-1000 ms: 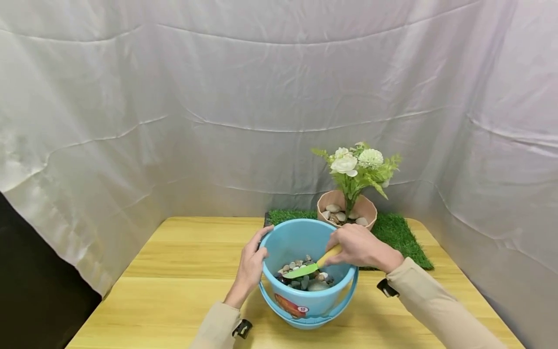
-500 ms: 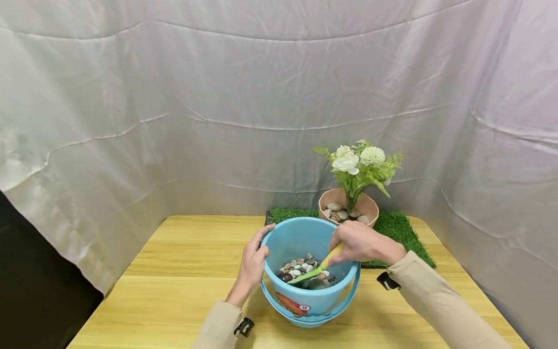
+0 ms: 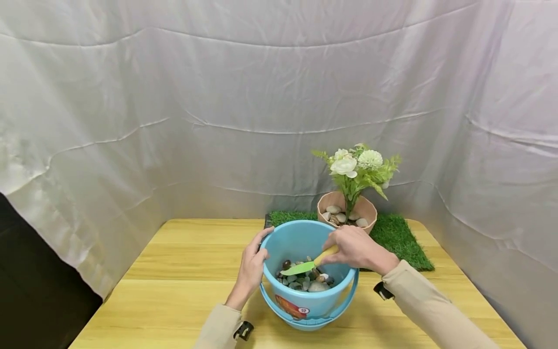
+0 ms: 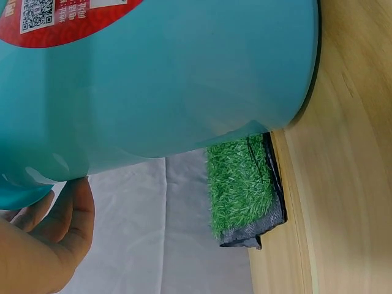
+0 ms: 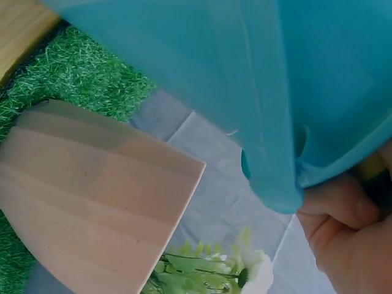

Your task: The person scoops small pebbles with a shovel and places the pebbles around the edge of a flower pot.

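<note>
A light blue bucket [image 3: 305, 303] stands on the wooden table with its handle hanging down at the front. Several pebbles [image 3: 319, 286] of mixed colours lie in its bottom. My left hand [image 3: 249, 271] grips the rim at the left, the thumb over the edge; in the left wrist view its fingers [image 4: 78, 214] press the outer wall. With my right hand [image 3: 358, 246], at the rim's right side, I hold the yellow handle of a small trowel [image 3: 301, 268]. Its green blade lies over the pebbles. The right wrist view shows this hand [image 5: 349, 226] partly behind the rim.
Behind the bucket, a pink faceted pot [image 3: 369, 213] holds pale stones and white artificial flowers [image 3: 355, 167]. It stands on a green artificial grass mat [image 3: 396, 237]. Grey cloth [image 3: 244, 160] hangs around the wooden table [image 3: 183, 271].
The trowel blade dips among the pebbles, then rises to a flatter angle. A dark brown pebble now shows farther back, behind the blade. My left hand keeps its grip on the rim.
</note>
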A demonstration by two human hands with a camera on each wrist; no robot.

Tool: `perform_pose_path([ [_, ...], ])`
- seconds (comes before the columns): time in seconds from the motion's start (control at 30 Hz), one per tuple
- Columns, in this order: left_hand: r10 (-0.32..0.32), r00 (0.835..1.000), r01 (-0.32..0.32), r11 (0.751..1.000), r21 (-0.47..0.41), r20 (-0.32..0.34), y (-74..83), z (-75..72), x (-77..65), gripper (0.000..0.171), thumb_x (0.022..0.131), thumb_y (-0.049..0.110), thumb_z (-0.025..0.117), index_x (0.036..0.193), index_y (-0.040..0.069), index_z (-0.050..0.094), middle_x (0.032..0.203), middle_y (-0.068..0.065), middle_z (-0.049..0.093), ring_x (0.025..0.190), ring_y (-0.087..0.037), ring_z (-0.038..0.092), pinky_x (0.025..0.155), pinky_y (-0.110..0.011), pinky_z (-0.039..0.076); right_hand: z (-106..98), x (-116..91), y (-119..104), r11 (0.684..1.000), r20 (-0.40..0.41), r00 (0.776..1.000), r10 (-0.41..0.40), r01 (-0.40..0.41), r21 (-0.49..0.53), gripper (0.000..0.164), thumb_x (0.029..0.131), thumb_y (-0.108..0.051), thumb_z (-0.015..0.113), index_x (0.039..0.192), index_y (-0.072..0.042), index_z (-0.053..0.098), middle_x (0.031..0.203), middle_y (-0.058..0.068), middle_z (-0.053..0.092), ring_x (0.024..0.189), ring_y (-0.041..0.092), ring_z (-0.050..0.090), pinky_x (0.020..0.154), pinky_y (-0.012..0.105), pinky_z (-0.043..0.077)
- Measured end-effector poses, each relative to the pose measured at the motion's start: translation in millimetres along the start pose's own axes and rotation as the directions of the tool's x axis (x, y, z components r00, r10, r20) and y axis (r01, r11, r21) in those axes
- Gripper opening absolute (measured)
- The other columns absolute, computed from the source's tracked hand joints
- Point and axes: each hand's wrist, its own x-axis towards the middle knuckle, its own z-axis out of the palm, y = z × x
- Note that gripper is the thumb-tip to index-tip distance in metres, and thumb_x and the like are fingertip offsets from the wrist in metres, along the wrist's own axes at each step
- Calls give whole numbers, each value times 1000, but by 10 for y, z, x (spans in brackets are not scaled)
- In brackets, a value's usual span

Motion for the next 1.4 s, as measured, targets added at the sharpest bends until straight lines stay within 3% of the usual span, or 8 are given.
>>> perform_pose_path([
  [0.2, -16, 1000, 16, 1000, -7, 15, 10, -32, 7, 58, 78, -3, 38, 131, 18, 48, 127, -3, 51, 103, -23, 50, 80, -38, 40, 27, 32, -25, 999, -17, 1000, 13, -13, -40, 16, 69, -49, 70, 72, -33, 70, 62, -23, 50, 51, -1, 40, 47, 21, 34],
  [0.47, -11, 1000, 11, 1000, -13, 19, 322, -38, -59, 56, 77, -7, 37, 129, 11, 48, 127, -14, 50, 104, -32, 49, 81, -40, 39, 4, 32, -7, 996, 18, 997, 77, -78, 32, 12, 70, -42, 72, 70, -30, 68, 59, -22, 51, 47, -1, 42, 45, 22, 36],
  [0.7, -34, 999, 34, 999, -12, 18, 383, -23, -62, 56, 77, -6, 37, 129, 11, 48, 128, -14, 49, 108, -30, 49, 86, -42, 38, 20, 53, 20, 998, -9, 998, 69, -69, 14, 21, 71, -40, 72, 56, -30, 61, 45, -21, 38, 39, 0, 33, 42, 21, 31],
  [0.87, -46, 999, 46, 999, -14, 8, 383, -27, -56, 56, 77, -6, 38, 129, 11, 49, 126, -14, 51, 105, -31, 50, 85, -42, 38, 41, 39, 28, 999, -38, 998, 50, -49, 13, 12, 72, -43, 70, 67, -32, 67, 55, -25, 49, 44, -4, 41, 45, 21, 36],
  [1.03, -40, 999, 40, 999, -13, 14, 378, -30, -52, 55, 77, -6, 38, 129, 9, 49, 127, -14, 50, 105, -31, 50, 84, -41, 38, 50, -2, 57, 999, -104, 994, -22, 25, 26, 12, 74, -41, 69, 70, -30, 67, 63, -20, 55, 55, -4, 47, 52, 22, 41],
  [1.13, -40, 999, 40, 999, -9, 12, 375, -30, -57, 56, 77, -7, 38, 128, 11, 50, 128, -13, 50, 105, -30, 50, 83, -41, 39, 58, -32, 77, 997, -140, 989, -57, 65, 47, 13, 74, -39, 70, 80, -27, 71, 76, -16, 61, 66, -3, 53, 59, 22, 44],
  [1.4, -43, 999, 43, 999, -2, 10, 393, -31, -60, 54, 78, -6, 37, 129, 10, 49, 126, -14, 50, 100, -31, 49, 78, -38, 38, 40, -111, 106, 995, -163, 985, -51, 64, 74, 18, 76, -37, 69, 89, -25, 72, 83, -15, 60, 72, -1, 54, 62, 21, 45],
])
